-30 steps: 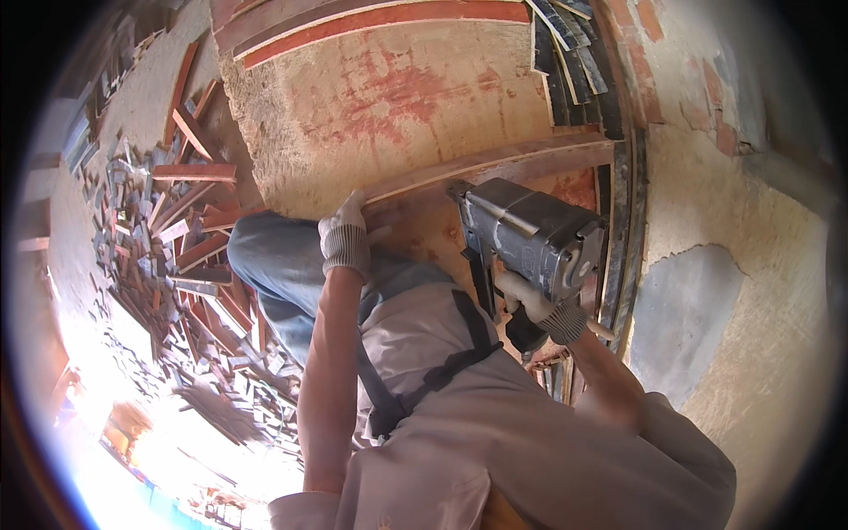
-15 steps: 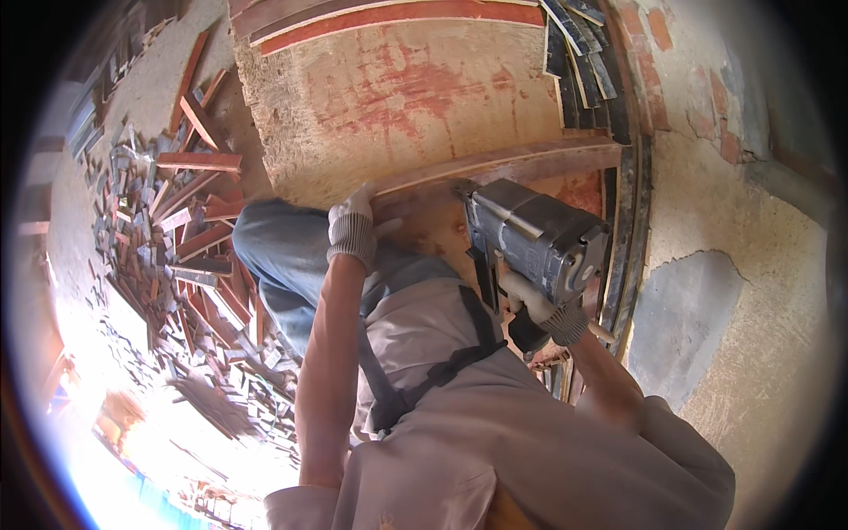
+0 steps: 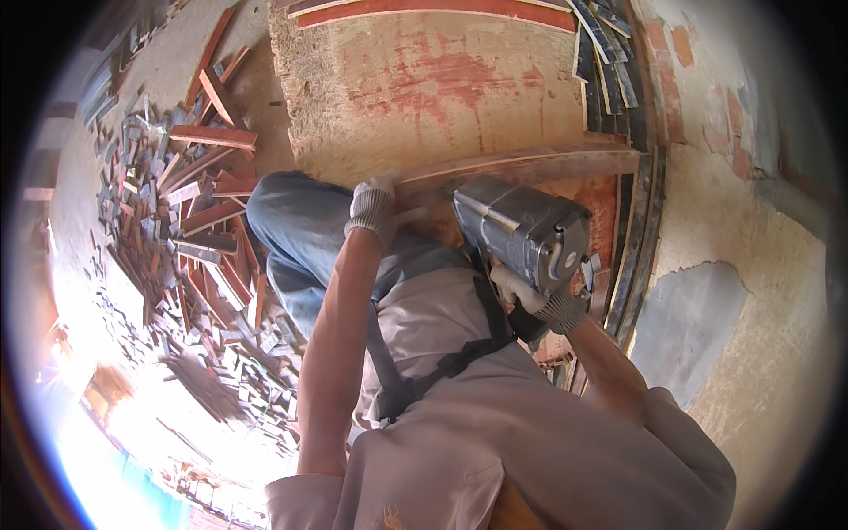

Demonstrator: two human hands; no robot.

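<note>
Rough woodworking workshop: timber offcuts (image 3: 212, 217) heaped at nine o'clock, bulky power tool (image 3: 521, 225) towards two, worn plastered wall (image 3: 773, 291) at three.

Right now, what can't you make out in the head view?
All in the head view:
- Power tool: nose and contact point, hidden by its own body.
- Right hand: part of its grip, behind the tool.
- Wooden strip: left end, covered by the left hand.
- Red-edged board: partly beyond the top edge.
- Scrap pile: lower part, washed out by glare.
</note>
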